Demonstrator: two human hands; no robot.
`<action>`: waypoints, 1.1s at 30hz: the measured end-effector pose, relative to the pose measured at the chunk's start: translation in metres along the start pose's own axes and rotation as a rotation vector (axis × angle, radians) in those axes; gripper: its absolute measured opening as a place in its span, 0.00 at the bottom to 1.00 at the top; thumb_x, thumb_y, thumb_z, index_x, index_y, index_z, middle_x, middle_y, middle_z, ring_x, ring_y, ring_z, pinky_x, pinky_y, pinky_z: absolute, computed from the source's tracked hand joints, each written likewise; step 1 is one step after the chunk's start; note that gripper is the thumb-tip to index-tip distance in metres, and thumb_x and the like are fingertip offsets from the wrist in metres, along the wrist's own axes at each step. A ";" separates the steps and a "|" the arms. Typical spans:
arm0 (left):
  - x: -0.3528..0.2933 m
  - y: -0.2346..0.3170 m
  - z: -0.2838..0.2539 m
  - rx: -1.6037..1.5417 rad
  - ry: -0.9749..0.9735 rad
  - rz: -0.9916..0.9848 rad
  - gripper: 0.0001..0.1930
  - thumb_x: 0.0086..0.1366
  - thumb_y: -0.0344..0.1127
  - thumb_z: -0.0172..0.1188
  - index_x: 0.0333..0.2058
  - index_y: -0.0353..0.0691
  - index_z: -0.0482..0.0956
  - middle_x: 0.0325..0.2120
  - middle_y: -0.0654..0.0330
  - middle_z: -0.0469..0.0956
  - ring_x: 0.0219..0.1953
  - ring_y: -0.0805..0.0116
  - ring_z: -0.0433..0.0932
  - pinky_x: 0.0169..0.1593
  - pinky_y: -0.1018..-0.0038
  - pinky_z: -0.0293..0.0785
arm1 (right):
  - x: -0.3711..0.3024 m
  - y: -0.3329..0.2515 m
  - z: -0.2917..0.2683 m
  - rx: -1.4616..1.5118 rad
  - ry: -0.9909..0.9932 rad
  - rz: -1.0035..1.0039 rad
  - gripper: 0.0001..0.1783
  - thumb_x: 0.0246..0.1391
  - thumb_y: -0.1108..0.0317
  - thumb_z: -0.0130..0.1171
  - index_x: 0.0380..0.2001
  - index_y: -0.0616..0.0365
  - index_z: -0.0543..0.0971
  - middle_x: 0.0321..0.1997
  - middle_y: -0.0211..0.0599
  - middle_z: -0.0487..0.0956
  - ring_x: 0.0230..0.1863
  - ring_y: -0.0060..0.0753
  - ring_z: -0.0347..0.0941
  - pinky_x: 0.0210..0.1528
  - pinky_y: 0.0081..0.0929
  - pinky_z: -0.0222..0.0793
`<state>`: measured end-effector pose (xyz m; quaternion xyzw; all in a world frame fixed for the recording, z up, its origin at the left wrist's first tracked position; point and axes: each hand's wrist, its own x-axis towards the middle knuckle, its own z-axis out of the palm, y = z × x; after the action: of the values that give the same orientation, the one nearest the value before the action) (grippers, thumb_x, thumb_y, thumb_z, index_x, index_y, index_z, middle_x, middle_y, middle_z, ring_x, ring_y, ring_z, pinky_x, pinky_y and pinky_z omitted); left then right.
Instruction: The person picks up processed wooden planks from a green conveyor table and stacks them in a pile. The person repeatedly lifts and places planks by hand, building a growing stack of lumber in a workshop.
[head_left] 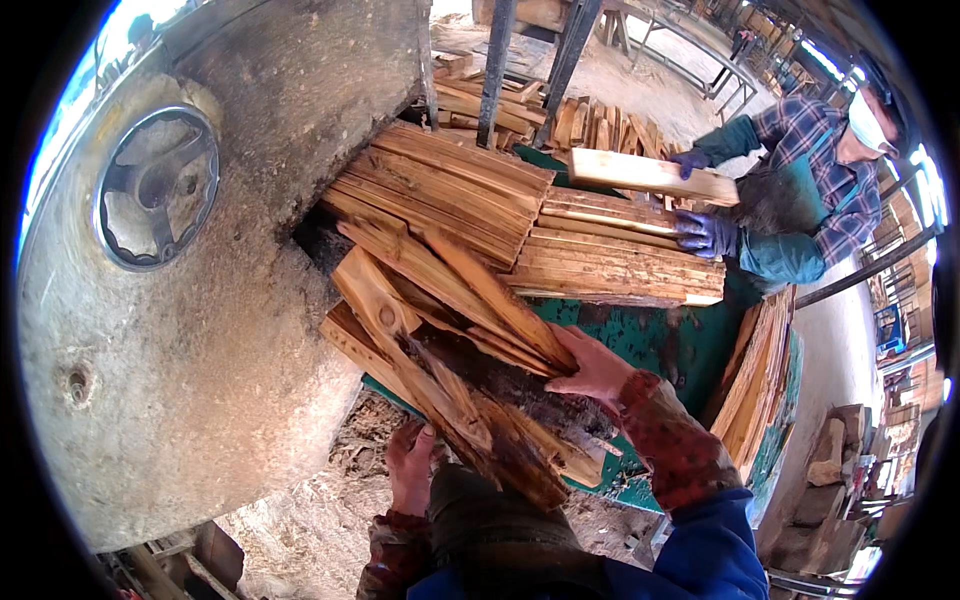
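Blue sleeves [705,545] and a dark garment [500,510] belonging to the camera wearer fill the bottom edge. Just beyond, the left hand [410,465] is half curled below a jumbled heap of loose boards [445,395]; whether it grips one cannot be told. Further up and to the right, the right hand [595,370] grasps the near end of a long, dark-edged slat [490,300], thumb on one side, fingers on the other. This slat lies slantwise over the heap, its far end toward a pale, grimy machine panel [250,300] with a spoked handwheel [152,190].

The slat looks stiff and fairly light for its length, hard to break but rough and likely splintery. An end suits steering it; a second hold near the middle would steady it.

Past the heap, neat rows of boards [615,260] lie on a green table [640,335]. Across it, a co-worker [830,200] in a checked shirt and purple gloves holds a pale plank [650,178]. Stacked timber [600,125] stands behind.
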<state>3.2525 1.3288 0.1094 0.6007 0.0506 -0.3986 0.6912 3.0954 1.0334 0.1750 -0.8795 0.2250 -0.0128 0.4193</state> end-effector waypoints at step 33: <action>0.006 -0.027 0.001 -0.311 -0.008 0.016 0.27 0.65 0.47 0.60 0.53 0.31 0.69 0.44 0.54 0.77 0.42 0.65 0.78 0.46 0.70 0.76 | 0.013 0.019 0.087 0.213 -0.092 0.166 0.53 0.38 0.27 0.64 0.52 0.67 0.73 0.45 0.60 0.78 0.49 0.54 0.76 0.52 0.40 0.70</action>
<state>3.2397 1.3263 0.0846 0.4852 0.1040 -0.3828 0.7793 3.1184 1.0817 0.1020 -0.8080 0.2751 0.0385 0.5196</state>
